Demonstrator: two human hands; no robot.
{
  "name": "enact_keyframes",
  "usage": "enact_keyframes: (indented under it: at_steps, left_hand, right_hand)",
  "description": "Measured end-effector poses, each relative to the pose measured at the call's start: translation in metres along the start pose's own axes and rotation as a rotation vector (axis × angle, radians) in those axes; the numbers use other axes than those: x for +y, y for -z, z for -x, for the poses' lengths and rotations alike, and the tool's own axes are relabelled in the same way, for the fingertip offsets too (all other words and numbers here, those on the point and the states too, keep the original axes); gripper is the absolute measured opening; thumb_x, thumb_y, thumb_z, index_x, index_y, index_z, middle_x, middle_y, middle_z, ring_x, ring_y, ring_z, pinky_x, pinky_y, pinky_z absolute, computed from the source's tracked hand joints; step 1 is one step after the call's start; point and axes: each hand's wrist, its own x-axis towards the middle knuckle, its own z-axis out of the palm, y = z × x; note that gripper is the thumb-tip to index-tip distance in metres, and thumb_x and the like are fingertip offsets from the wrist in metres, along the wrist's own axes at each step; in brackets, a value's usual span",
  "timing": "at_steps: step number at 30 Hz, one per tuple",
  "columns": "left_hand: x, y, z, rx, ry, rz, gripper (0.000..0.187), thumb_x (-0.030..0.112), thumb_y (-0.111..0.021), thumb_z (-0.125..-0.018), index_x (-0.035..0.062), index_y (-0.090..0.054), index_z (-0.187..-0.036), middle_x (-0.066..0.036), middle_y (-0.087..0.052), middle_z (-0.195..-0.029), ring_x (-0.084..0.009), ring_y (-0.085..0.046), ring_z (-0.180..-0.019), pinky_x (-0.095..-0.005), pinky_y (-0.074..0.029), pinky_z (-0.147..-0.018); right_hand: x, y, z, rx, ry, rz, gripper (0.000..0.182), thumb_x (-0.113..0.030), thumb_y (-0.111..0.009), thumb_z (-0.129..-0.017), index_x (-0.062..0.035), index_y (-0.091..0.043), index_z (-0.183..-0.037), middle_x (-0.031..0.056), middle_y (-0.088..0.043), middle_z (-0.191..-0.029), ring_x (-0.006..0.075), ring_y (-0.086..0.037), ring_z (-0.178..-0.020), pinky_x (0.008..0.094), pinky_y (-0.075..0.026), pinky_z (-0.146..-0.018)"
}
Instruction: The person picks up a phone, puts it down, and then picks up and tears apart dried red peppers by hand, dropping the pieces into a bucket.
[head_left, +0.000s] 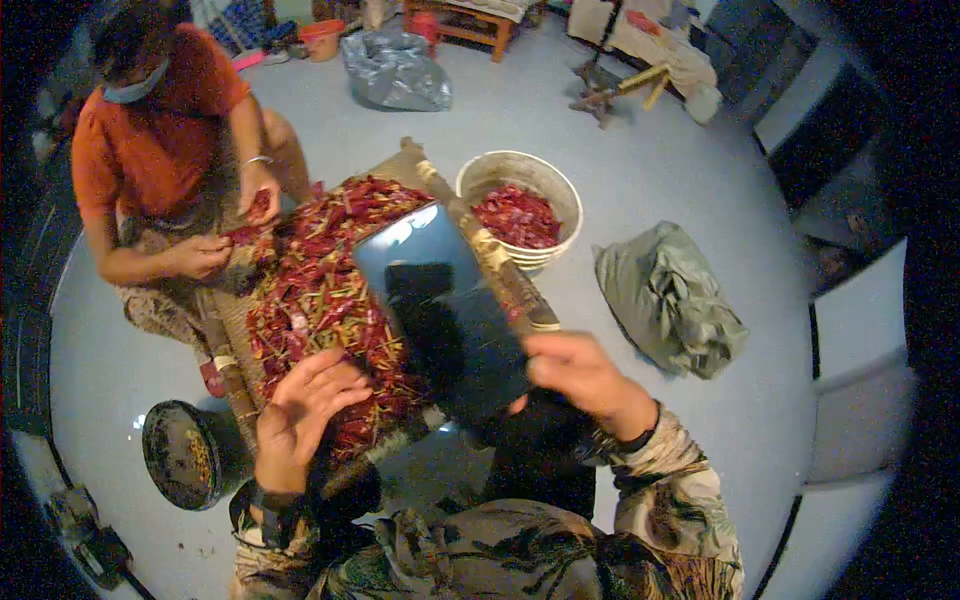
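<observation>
My right hand (pixel 585 378) grips the lower right edge of a dark, glossy tablet (pixel 445 310), thumb on top. The tablet is tilted, and light reflects at its upper end. My left hand (pixel 308 410) is raised palm up with its fingers apart, holding nothing, just left of the tablet's lower part. Behind both lies a heap of dried red chilies (pixel 320 290) with pale stems, spread on a woven mat frame with wooden side poles (pixel 510 285). The tablet hides part of the heap.
Opposite on the left, a person in an orange shirt (pixel 165 135) handles chilies. A white bucket (pixel 520 165) holds red chilies; a black bucket (pixel 180 460) holds small yellowish bits. A grey-green sack (pixel 670 300) lies to the right, a grey plastic bag (pixel 395 70) farther back.
</observation>
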Motion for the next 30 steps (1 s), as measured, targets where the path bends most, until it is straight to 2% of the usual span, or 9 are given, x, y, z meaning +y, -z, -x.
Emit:
enact_keyframes:
  at_steps: [2,5,8,12,15,23,26,29,30]
  left_hand:
    - [0.006,0.015,0.017,0.090,0.030,-0.014,0.100,0.067,-0.063,-0.067,-0.0084,-0.037,-0.128,-0.020,-0.054,-0.113,-0.0322,-0.053,-0.107,-0.0522,-0.041,-0.095]
    - [-0.020,-0.008,0.039,0.192,0.082,-0.051,0.099,0.067,-0.062,-0.068,-0.0084,-0.038,-0.127,-0.018,-0.056,-0.106,-0.0301,-0.056,-0.101,-0.0508,-0.043,-0.092]
    - [-0.027,-0.006,0.055,0.209,0.075,-0.093,0.089,0.063,-0.055,-0.076,-0.0078,-0.039,-0.127,-0.011,-0.051,-0.096,-0.0249,-0.054,-0.091,-0.0482,-0.048,-0.087]
    - [-0.020,-0.023,0.071,0.309,0.091,-0.193,0.079,0.058,-0.051,-0.083,-0.0050,-0.038,-0.129,-0.008,-0.049,-0.094,-0.0210,-0.052,-0.086,-0.0454,-0.050,-0.085]
    - [-0.019,-0.033,0.075,0.435,0.075,-0.228,0.077,0.057,-0.053,-0.082,-0.0051,-0.043,-0.125,-0.008,-0.053,-0.089,-0.0194,-0.054,-0.085,-0.0447,-0.049,-0.084]
    - [-0.037,-0.053,0.066,0.371,0.149,-0.234,0.070,0.054,-0.051,-0.084,-0.0023,-0.043,-0.125,-0.009,-0.052,-0.092,-0.0195,-0.054,-0.085,-0.0432,-0.050,-0.083]
    - [-0.038,-0.065,0.066,0.430,0.161,-0.295,0.069,0.054,-0.050,-0.085,-0.0023,-0.044,-0.124,-0.009,-0.052,-0.092,-0.0201,-0.055,-0.084,-0.0434,-0.050,-0.083]
    - [-0.029,-0.063,0.072,0.428,0.218,-0.356,0.068,0.054,-0.048,-0.086,0.0017,-0.041,-0.130,-0.007,-0.054,-0.102,-0.0196,-0.054,-0.090,-0.0442,-0.049,-0.084]
    - [-0.028,-0.065,0.072,0.429,0.228,-0.379,0.068,0.054,-0.048,-0.086,0.0018,-0.041,-0.130,-0.007,-0.054,-0.103,-0.0198,-0.054,-0.090,-0.0442,-0.050,-0.084]
  right_hand:
    - [-0.003,0.013,0.016,0.134,0.066,-0.013,0.027,-0.020,-0.053,-0.091,0.0025,-0.057,-0.107,0.0086,-0.063,-0.095,0.0187,-0.063,-0.082,0.0312,-0.051,-0.076]
    - [0.005,0.084,0.066,0.283,0.190,0.193,0.033,-0.024,-0.052,-0.091,0.0047,-0.058,-0.104,0.0090,-0.063,-0.094,0.0168,-0.062,-0.080,0.0309,-0.051,-0.073]
    - [0.033,0.141,0.088,0.595,0.132,0.161,0.033,-0.026,-0.052,-0.091,0.0031,-0.059,-0.103,0.0060,-0.062,-0.093,0.0154,-0.061,-0.079,0.0296,-0.050,-0.074]
    - [0.059,0.204,0.105,0.673,0.136,0.127,0.026,-0.022,-0.053,-0.091,0.0017,-0.059,-0.100,0.0028,-0.059,-0.087,0.0151,-0.061,-0.080,0.0297,-0.052,-0.073]
    - [0.108,0.258,0.117,0.738,0.068,0.240,0.029,-0.027,-0.052,-0.092,0.0001,-0.059,-0.101,0.0059,-0.062,-0.089,0.0146,-0.062,-0.074,0.0264,-0.051,-0.070]
    - [0.305,0.276,0.092,1.021,-0.049,-0.237,0.024,-0.024,-0.055,-0.090,0.0007,-0.056,-0.090,0.0088,-0.061,-0.082,0.0203,-0.064,-0.071,0.0320,-0.056,-0.063]
    - [0.376,0.262,0.066,1.124,-0.156,-0.371,0.023,-0.018,-0.052,-0.090,0.0046,-0.059,-0.089,0.0172,-0.064,-0.081,0.0236,-0.064,-0.064,0.0317,-0.052,-0.053]
    - [0.447,0.260,0.051,0.977,-0.121,-0.381,0.027,-0.022,-0.053,-0.091,0.0038,-0.058,-0.084,0.0127,-0.061,-0.071,0.0189,-0.059,-0.058,0.0317,-0.052,-0.054]
    - [0.462,0.256,0.044,1.067,-0.119,-0.375,0.028,-0.021,-0.052,-0.092,0.0049,-0.058,-0.083,0.0136,-0.060,-0.067,0.0187,-0.056,-0.053,0.0317,-0.048,-0.048]
